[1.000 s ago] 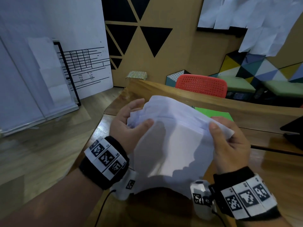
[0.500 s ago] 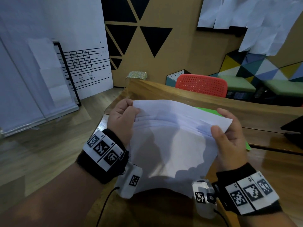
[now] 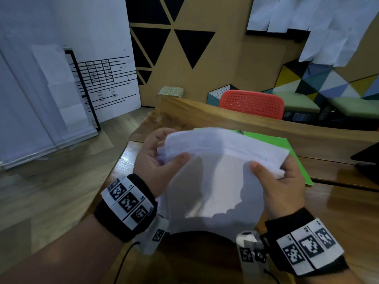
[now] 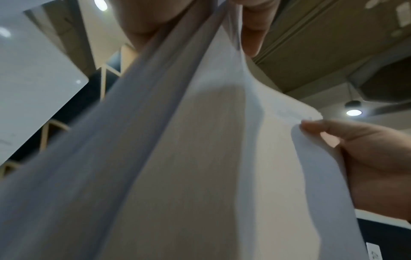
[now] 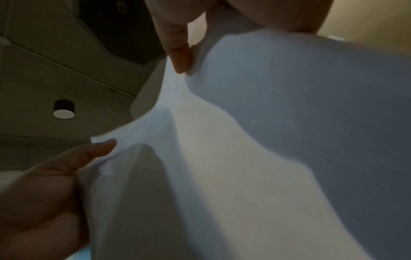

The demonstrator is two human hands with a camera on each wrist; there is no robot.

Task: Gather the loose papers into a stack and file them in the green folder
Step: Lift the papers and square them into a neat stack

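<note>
A stack of white papers (image 3: 215,177) is held upright above the wooden table (image 3: 338,212), its top edges uneven. My left hand (image 3: 164,160) pinches the stack's upper left corner, thumb in front. My right hand (image 3: 272,175) pinches the upper right corner the same way. The green folder (image 3: 291,148) lies flat on the table behind the papers, mostly hidden by them. In the left wrist view the papers (image 4: 200,158) fill the frame with my right hand (image 4: 355,149) on their far edge. The right wrist view has the papers (image 5: 266,140) and my left hand (image 5: 55,176).
A red perforated chair (image 3: 252,103) stands behind the table's raised back edge. A dark object (image 3: 367,160) sits at the table's right edge. A whiteboard (image 3: 106,78) leans at the left over wooden floor. White sheets (image 3: 317,21) hang on the back wall.
The stack has dropped slightly and more of the green folder shows behind it. My left thumb has come round to the front of the papers, and both hands have shifted their pinch on the top corners.
</note>
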